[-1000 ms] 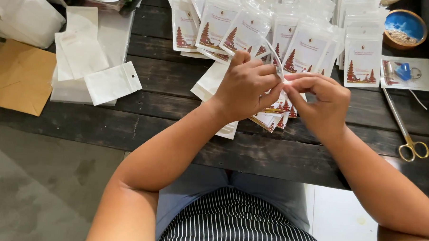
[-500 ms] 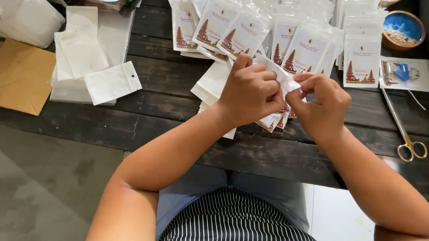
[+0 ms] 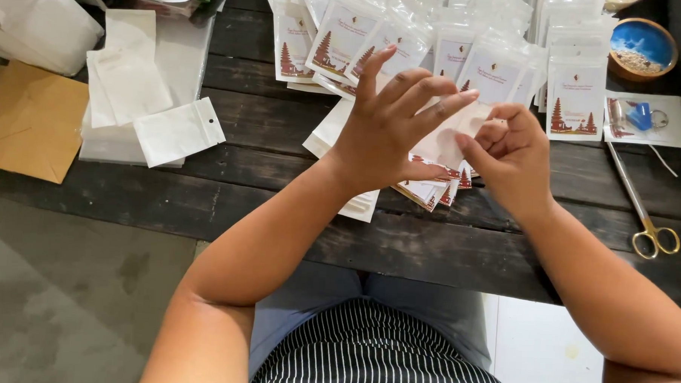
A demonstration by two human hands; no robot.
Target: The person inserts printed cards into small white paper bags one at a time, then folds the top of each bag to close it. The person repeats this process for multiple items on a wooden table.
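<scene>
My left hand (image 3: 392,129) is raised over the dark wooden table (image 3: 244,139) with its fingers spread, the fingertips resting on a small clear packet with a white card (image 3: 442,146). My right hand (image 3: 508,152) pinches the right edge of that same packet between thumb and fingers. Beneath both hands lies a loose stack of white cards with red printed temples (image 3: 423,191). Rows of filled clear packets (image 3: 406,43) lie just beyond the hands.
Empty white pouches (image 3: 178,131) sit in a pile at the left beside a brown envelope (image 3: 26,124). Gold-handled scissors (image 3: 649,217) lie at the right. A blue bowl (image 3: 642,47) and a packet with a blue item (image 3: 645,119) are at the far right.
My left hand has opened from a closed grip to spread fingers over the packet. The right hand has shifted slightly right and keeps its pinch on the packet's edge.
</scene>
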